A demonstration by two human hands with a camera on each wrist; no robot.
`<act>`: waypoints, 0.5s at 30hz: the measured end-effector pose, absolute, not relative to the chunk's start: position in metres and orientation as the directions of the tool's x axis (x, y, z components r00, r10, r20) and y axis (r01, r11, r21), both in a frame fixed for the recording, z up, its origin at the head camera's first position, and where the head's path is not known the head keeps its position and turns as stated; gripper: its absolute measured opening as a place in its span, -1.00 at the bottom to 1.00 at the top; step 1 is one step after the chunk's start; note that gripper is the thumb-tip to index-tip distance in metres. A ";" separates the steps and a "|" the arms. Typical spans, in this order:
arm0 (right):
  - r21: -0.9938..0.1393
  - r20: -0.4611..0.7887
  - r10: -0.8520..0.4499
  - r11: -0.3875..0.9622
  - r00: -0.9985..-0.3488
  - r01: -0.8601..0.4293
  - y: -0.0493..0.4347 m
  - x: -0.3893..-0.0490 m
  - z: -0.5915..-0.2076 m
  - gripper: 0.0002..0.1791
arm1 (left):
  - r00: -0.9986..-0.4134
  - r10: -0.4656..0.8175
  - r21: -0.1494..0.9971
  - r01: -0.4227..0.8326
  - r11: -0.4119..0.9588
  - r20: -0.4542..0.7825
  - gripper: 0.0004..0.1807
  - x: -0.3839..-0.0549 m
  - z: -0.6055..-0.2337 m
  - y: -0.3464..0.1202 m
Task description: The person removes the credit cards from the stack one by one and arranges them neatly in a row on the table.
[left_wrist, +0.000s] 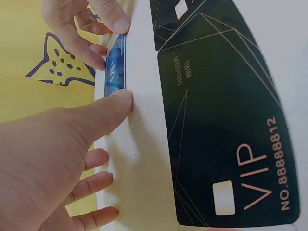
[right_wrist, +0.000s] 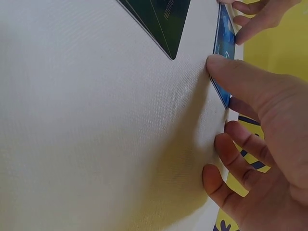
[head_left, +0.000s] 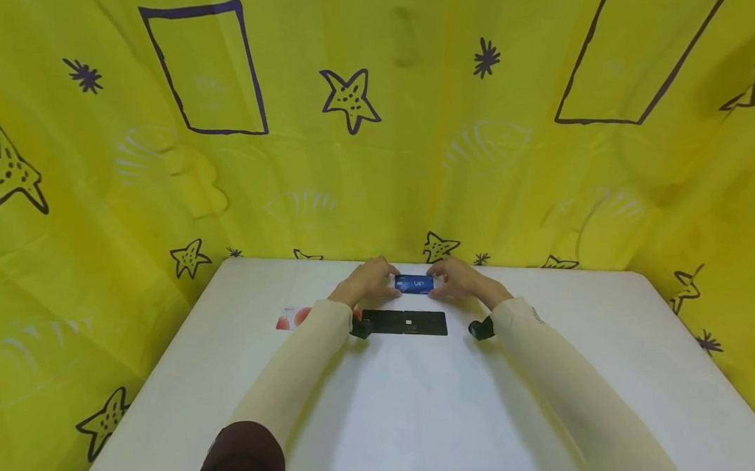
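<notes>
Right black card: lies on the desk; every place below is told from it.
Blue card: just beyond the right black card, apart from it, "VIP" on its face; whether it is flat or slightly raised, I cannot tell.
Left hand: beyond the right black card and to its left; thumb on the near edge, a finger at the far edge, so the fingers grasp the blue card by its left end.
Right hand: beyond the right black card and to its right; thumb and a finger pinch the blue card's right end, the other fingers loosely bent.
Left black card: end to end with the right black card, on its left, edges meeting or nearly so.
Red card: farther left of the right black card, partly under the left sleeve; whether one card or two, I cannot tell.
Done: the black cards look set in line, judging by how evenly they lie.
Remaining: the blue card seems unfinished, since neither hand has let go; whether other cards need handling does not show.
Containers: none shows; the black cards lie directly on the desk.
Yellow cloth: hangs behind the desk, beyond the right black card.
</notes>
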State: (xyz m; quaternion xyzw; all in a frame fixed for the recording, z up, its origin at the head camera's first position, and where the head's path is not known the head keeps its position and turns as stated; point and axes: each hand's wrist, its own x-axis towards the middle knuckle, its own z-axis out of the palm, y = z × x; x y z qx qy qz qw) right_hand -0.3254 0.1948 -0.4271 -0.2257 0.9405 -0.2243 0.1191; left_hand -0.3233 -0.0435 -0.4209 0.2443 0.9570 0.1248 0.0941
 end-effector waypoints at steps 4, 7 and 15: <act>-0.481 -0.117 -0.478 0.794 -0.870 -0.372 0.192 -0.324 -0.425 -0.47 | -0.870 0.479 0.306 0.428 0.850 -0.116 -0.46 -0.325 -0.422 -0.043; -0.480 -0.115 -0.480 0.794 -0.870 -0.374 0.192 -0.324 -0.425 -0.49 | -0.872 0.477 0.322 0.422 0.848 -0.114 -0.48 -0.326 -0.422 -0.043; -0.462 -0.117 -0.480 0.801 -0.869 -0.380 0.193 -0.323 -0.424 -0.50 | -0.871 0.476 0.355 0.410 0.840 -0.121 -0.48 -0.330 -0.423 -0.041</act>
